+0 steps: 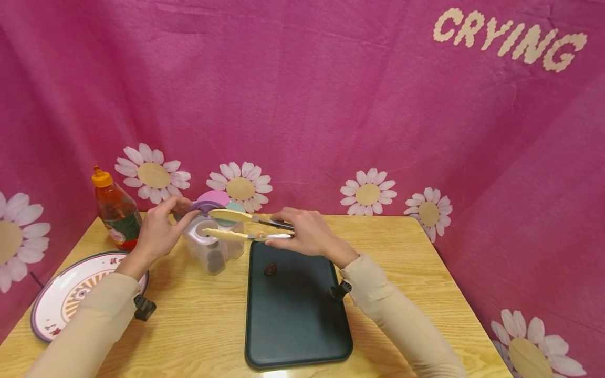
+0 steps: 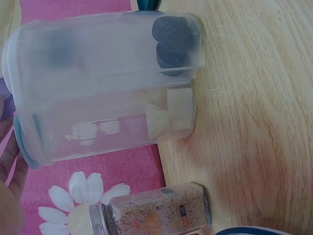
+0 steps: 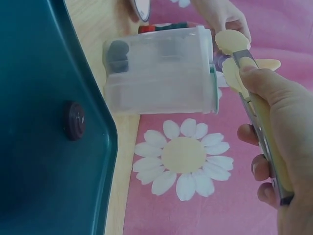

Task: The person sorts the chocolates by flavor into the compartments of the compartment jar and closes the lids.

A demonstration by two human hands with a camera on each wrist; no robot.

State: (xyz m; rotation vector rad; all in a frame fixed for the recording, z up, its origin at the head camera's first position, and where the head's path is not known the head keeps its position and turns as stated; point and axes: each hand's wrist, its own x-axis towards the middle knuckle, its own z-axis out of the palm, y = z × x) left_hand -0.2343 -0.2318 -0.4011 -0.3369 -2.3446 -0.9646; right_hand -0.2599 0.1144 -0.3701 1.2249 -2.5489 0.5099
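My left hand (image 1: 158, 228) pinches the raised purple lid (image 1: 206, 206) of a clear plastic container (image 1: 212, 257). Dark round lumps (image 2: 172, 41) lie at the bottom of one compartment and pale chunks (image 2: 168, 112) in the one beside it. Tongs (image 1: 269, 222) with cream-yellow tips are in my right hand (image 1: 302, 231), thumb on one arm and fingers curled round the other. Their tips are spread over the container's round white-rimmed opening, with nothing visible between them. To the right, one small dark red-brown disc (image 3: 74, 120) rests on a dark tray (image 1: 298, 315).
A red sauce bottle (image 1: 118, 215) with a yellow cap stands at the back left. In front of it lies a patterned plate (image 1: 47, 310), partly behind my left sleeve. The left wrist view also has a jar of grains (image 2: 159, 210). A pink curtain (image 1: 307, 105) hangs behind the table.
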